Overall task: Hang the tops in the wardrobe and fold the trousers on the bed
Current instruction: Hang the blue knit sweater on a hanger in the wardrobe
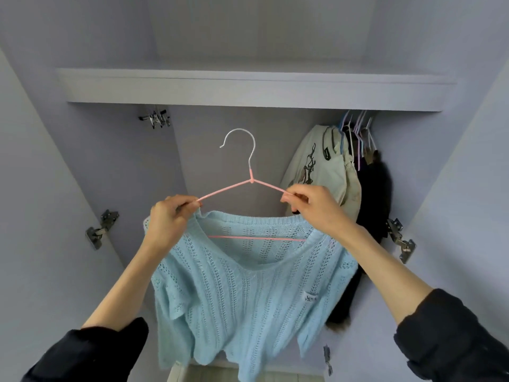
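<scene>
Blue knit top (248, 293) on pink hanger (252, 181), left hand (168, 221) and right hand (311, 206) each pinching a hanger arm

— What's pinched between the two hands?
— An open-knit, soft matt blue top (248, 288), on a hanger (249, 183): pink coated arms at the grip, bare shiny metal hook above.
— And around them?
— Smooth matt wardrobe panels (124, 161), glossy metal hinges (100, 228).

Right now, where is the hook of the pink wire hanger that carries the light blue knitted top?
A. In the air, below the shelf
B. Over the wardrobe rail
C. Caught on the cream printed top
A: the pink wire hanger has its silver hook free in the air beneath the wardrobe shelf, with the left hand and right hand gripping its arms and the light blue knitted top draped from it.
</scene>
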{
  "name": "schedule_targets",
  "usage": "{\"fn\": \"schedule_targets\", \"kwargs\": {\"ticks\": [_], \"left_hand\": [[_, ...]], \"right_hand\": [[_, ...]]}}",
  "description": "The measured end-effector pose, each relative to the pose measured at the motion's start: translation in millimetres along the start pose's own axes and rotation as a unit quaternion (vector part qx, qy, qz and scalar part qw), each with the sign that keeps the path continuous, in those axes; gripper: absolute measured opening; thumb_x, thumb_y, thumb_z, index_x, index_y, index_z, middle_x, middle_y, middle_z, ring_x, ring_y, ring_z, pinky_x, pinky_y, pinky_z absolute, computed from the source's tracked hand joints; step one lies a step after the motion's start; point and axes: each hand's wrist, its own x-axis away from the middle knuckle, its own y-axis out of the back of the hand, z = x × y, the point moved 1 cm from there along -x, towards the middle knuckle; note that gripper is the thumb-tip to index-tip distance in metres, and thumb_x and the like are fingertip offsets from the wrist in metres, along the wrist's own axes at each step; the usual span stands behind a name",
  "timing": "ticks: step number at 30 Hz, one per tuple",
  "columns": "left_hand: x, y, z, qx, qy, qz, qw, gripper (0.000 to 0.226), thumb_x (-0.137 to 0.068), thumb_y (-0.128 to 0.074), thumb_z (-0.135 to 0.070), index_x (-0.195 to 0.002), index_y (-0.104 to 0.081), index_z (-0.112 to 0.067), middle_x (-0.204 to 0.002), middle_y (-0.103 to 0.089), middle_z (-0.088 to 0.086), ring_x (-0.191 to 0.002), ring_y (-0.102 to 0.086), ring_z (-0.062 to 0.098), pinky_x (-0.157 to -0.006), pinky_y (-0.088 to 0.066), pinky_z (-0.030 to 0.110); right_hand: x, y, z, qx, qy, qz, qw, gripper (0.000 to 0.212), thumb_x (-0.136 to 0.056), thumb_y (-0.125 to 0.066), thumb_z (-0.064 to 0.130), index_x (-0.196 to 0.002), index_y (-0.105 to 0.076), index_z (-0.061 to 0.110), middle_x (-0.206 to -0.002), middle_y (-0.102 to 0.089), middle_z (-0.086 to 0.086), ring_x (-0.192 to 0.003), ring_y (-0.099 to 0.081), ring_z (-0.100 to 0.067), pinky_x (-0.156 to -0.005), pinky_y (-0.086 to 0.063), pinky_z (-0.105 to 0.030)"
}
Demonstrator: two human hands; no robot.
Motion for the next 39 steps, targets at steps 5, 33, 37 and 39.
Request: {"fn": "schedule_targets", "kwargs": {"ticks": [5,33,37,39], "left_hand": [[0,-11,2,0.038,0.004,0.026,0.999,0.013,-0.09,-0.06,-0.008,-0.092,-0.072,-0.012,-0.077,-0.063,0.004,-0.063,-0.048,0.008,-0.056,-0.035,0.009],[-137,-97,-102,-0.339,-0.361,-0.062,0.867,0.078,-0.082,-0.062,-0.017,-0.149,-0.022,-0.015,-0.156,-0.012,0.015,-0.142,-0.006,0.041,-0.106,-0.006,0.068],[-154,-108,-86,-0.346,-0.388,-0.109,0.848,0.084,-0.076,-0.068,-0.012,-0.148,-0.024,-0.017,-0.155,-0.01,0.009,-0.142,-0.005,0.035,-0.104,-0.004,0.068],[-158,-112,-83,-0.343,-0.395,-0.134,0.842,0.086,-0.074,-0.068,-0.007,-0.147,-0.025,-0.019,-0.154,-0.015,0.009,-0.142,-0.009,0.035,-0.104,-0.004,0.067]], "right_hand": [[2,7,5,-0.073,-0.03,0.048,0.996,0.016,-0.093,-0.055,0.01,-0.09,-0.069,0.016,-0.056,-0.046,0.01,-0.047,-0.037,-0.001,-0.05,-0.028,-0.013],[-73,29,-113,-0.6,-0.299,-0.083,0.737,0.036,-0.099,-0.033,-0.002,-0.131,-0.048,0.005,-0.094,-0.058,-0.005,-0.095,-0.06,-0.019,-0.09,-0.047,-0.044],[-116,33,-126,-0.592,-0.284,-0.13,0.743,0.038,-0.099,-0.031,-0.004,-0.132,-0.047,0.007,-0.096,-0.056,-0.005,-0.101,-0.057,-0.02,-0.097,-0.043,-0.044],[-135,38,-131,-0.585,-0.278,-0.157,0.745,0.038,-0.099,-0.033,-0.004,-0.132,-0.047,0.007,-0.096,-0.056,-0.005,-0.1,-0.058,-0.02,-0.093,-0.046,-0.041]]}}
